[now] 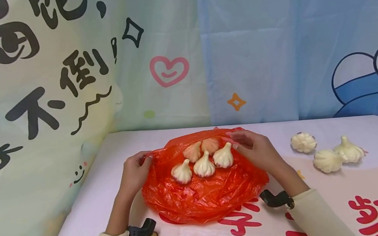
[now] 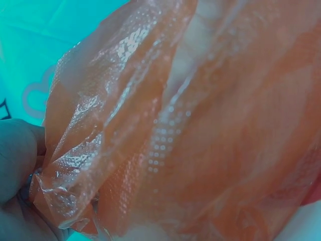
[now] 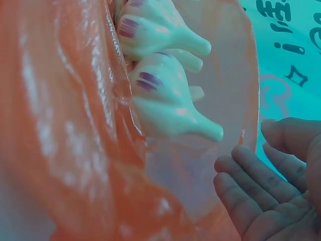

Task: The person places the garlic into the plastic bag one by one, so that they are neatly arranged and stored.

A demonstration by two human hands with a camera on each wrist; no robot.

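A red plastic bag (image 1: 204, 197) lies on the table with its mouth open. Inside the mouth several garlic bulbs (image 1: 204, 166) sit together, two at the back tinted by the film. At the bag's left upper edge my left hand (image 1: 134, 175) pinches the film between thumb and fingers; the left wrist view shows the gathered plastic (image 2: 65, 201) there. My right hand (image 1: 257, 149) is at the right upper edge, beside the rightmost bulb. In the right wrist view its fingers (image 3: 256, 186) are extended, thumb apart, close to the stem of a purple-marked garlic bulb (image 3: 165, 98).
To the right of the bag, three more garlic bulbs (image 1: 303, 142) lie on the table, two of them side by side. A printed cloth (image 1: 375, 184) with red characters and a fried egg covers the front. Behind the table hangs a patterned curtain (image 1: 247, 44).
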